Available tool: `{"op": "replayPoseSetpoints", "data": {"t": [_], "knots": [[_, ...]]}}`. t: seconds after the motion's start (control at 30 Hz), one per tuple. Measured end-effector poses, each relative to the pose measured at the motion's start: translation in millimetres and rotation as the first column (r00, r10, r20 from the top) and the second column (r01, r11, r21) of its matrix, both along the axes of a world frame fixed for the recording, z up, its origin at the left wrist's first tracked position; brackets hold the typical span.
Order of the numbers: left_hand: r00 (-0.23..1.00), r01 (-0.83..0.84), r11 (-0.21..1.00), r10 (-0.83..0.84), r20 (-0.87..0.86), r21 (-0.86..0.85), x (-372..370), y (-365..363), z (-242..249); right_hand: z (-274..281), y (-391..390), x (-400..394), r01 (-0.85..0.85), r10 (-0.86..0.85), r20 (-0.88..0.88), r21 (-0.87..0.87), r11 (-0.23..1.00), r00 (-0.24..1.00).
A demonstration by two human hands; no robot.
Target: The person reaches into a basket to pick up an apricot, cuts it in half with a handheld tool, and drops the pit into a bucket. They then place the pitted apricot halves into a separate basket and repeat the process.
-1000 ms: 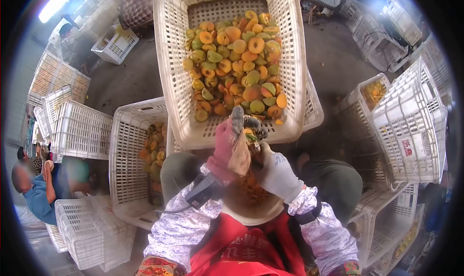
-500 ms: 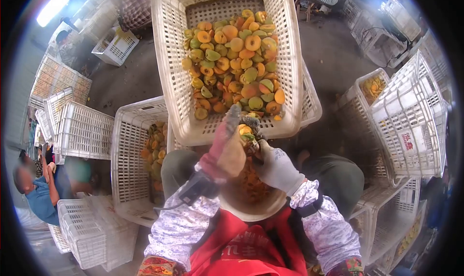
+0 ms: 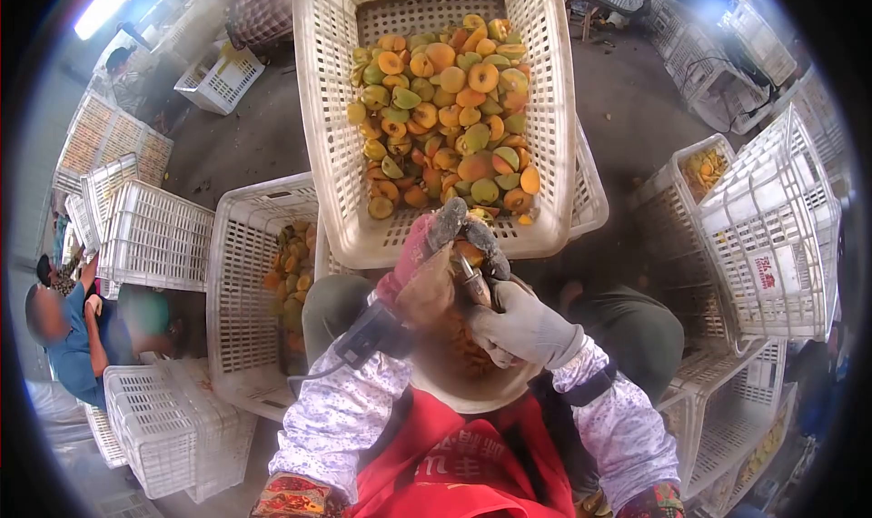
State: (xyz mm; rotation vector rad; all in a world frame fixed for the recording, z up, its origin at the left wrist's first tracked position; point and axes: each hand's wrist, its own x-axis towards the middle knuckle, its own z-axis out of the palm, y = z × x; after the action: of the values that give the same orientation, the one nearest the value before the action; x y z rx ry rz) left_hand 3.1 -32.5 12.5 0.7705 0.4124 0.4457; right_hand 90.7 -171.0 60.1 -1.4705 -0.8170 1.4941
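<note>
My left hand (image 3: 427, 268), in a dirty pink glove with dark fingertips, curls around a yellow-orange peach (image 3: 470, 253); the fingers partly cover it. In a pale glove, my right hand (image 3: 527, 325) grips a short knife-like tool (image 3: 473, 282) with a metal end, which meets the fruit or lies just beside it. Below both hands, between my knees, is a pale bucket (image 3: 445, 400) with orange scraps inside. Just beyond my hands, a white plastic crate (image 3: 318, 155) holds many cut peach halves (image 3: 445, 123).
At the left, another crate (image 3: 222, 336) contains more fruit. Stacked white crates (image 3: 767, 246) rise on the right, and several others (image 3: 159, 236) line the left side. A person in a blue shirt (image 3: 77, 364) sits at the far left. Grey floor (image 3: 618, 128) lies beyond.
My left fingers have closed further over the fruit, hiding more of it. The right hand has turned, bringing the tool's metal end clearly into sight. The view has shifted slightly.
</note>
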Motion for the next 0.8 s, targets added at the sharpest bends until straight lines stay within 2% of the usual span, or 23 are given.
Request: {"op": "replayPoseSetpoints", "data": {"t": [0.03, 0.07, 0.1, 0.13, 0.17, 0.23, 0.27, 0.3, 0.33, 0.37, 0.43, 0.47, 0.5, 0.53, 0.57, 0.6, 0.63, 0.67, 0.7, 0.73, 0.77, 0.8], "knots": [[0.999, -0.046, 0.998, 0.045, -0.019, -0.032, 0.7, -1.5, -7.5, -1.7, -2.0, 1.9, -0.001, -0.018, -0.164, -0.120, 0.993, 0.986], [0.995, -0.093, 0.994, 0.090, -0.043, -0.063, 0.0, -2.6, -15.0, 0.2, -2.5, 2.8, -0.008, -0.013, -0.166, -0.120, 0.993, 0.986], [0.989, -0.137, 0.986, 0.131, -0.068, -0.093, -0.9, -3.2, -18.5, 4.2, -2.7, 4.6, -0.052, -0.001, -0.400, -0.121, 0.991, 0.916], [0.979, 0.121, 0.974, -0.085, 0.185, -0.191, -1.9, -6.1, 26.7, 6.5, -2.8, 6.9, -0.093, 0.006, -0.608, -0.111, 0.990, 0.794], [0.979, 0.121, 0.974, -0.085, 0.186, -0.193, 0.0, -7.0, 28.0, 5.1, -3.1, 8.1, -0.093, 0.005, -0.607, -0.113, 0.989, 0.795], [0.988, 0.088, 0.928, -0.035, 0.151, -0.361, 0.9, -9.0, 29.3, -1.0, -3.2, 6.8, -0.046, -0.033, -0.634, -0.107, 0.993, 0.772], [0.974, 0.185, 0.978, -0.170, 0.153, -0.094, 0.9, -1.6, 21.8, -3.9, -3.7, 6.5, -0.048, -0.030, -0.635, -0.105, 0.993, 0.772], [0.973, 0.184, 0.979, -0.169, 0.155, -0.089, 0.2, -2.1, 25.8, -7.0, -4.2, 7.6, -0.093, 0.029, -0.559, -0.087, 0.992, 0.829], [0.997, 0.019, 0.998, -0.015, -0.070, 0.056, -0.8, -3.7, 31.8, -9.6, -4.8, 8.1, -0.138, 0.087, -0.477, -0.073, 0.988, 0.875], [0.948, -0.114, 0.967, 0.175, -0.266, 0.229, -2.7, -5.0, 35.0, -12.8, -7.3, 5.7, -0.140, 0.090, -0.477, -0.071, 0.988, 0.874], [0.939, -0.300, 0.929, 0.327, -0.102, 0.216, -11.2, -1.1, 31.7, -4.1, -8.5, -4.2, -0.127, 0.146, -0.217, 0.097, 0.987, 0.965], [0.921, -0.369, 0.903, 0.387, -0.044, 0.218, -24.2, 4.9, 34.2, 5.7, -8.6, -4.0, -0.285, 0.288, 0.179, -0.043, 0.958, 0.941], [0.920, -0.379, 0.874, 0.390, 0.024, 0.303, -37.2, 18.3, 41.0, -11.8, -15.8, -6.8, -0.282, 0.285, 0.182, -0.043, 0.958, 0.941], [0.891, -0.417, 0.820, 0.454, -0.002, 0.392, -59.0, 27.1, 41.5, -45.2, -27.7, -10.2, -0.361, 0.272, 0.661, -0.002, 0.933, 0.699], [0.867, -0.472, 0.762, 0.492, 0.078, 0.443, -80.8, 28.8, 45.1, -64.3, -35.6, -12.2, -0.445, 0.145, 0.952, -0.011, 0.895, 0.269], [0.808, -0.497, 0.678, 0.589, 0.005, 0.541, -109.7, 44.5, 38.8, -65.5, -36.7, -13.7, -0.340, 0.253, 0.909, -0.135, 0.931, 0.330], [0.750, -0.286, 0.394, 0.659, -0.052, 0.873, -133.0, 48.2, 41.7, -65.5, -38.5, -15.0, -0.340, 0.248, 0.909, -0.128, 0.932, 0.336], [0.676, 0.034, 0.048, 0.734, -0.058, 0.998, -154.8, 56.0, 46.3, -65.7, -40.6, -15.9, -0.323, 0.336, 0.906, -0.247, 0.914, 0.258], [0.614, -0.170, 0.504, 0.726, -0.309, 0.847, -185.9, 85.0, 39.1, -65.2, -41.9, -16.7, -0.294, 0.423, 0.888, -0.362, 0.884, 0.180], [0.525, 0.233, 0.390, 0.720, -0.453, 0.891, -183.7, 82.3, 58.6, -61.5, -42.1, -17.4, -0.293, 0.417, 0.890, -0.354, 0.888, 0.187], [0.387, 0.603, 0.247, 0.741, -0.549, 0.758, -180.0, 79.4, 77.7, -55.0, -42.5, -17.6, -0.318, 0.438, 0.876, -0.364, 0.875, 0.202], [0.386, 0.605, 0.245, 0.742, -0.548, 0.758, -175.2, 79.7, 79.3, -49.6, -42.9, -17.1, -0.344, 0.462, 0.861, -0.377, 0.860, 0.212]]}}
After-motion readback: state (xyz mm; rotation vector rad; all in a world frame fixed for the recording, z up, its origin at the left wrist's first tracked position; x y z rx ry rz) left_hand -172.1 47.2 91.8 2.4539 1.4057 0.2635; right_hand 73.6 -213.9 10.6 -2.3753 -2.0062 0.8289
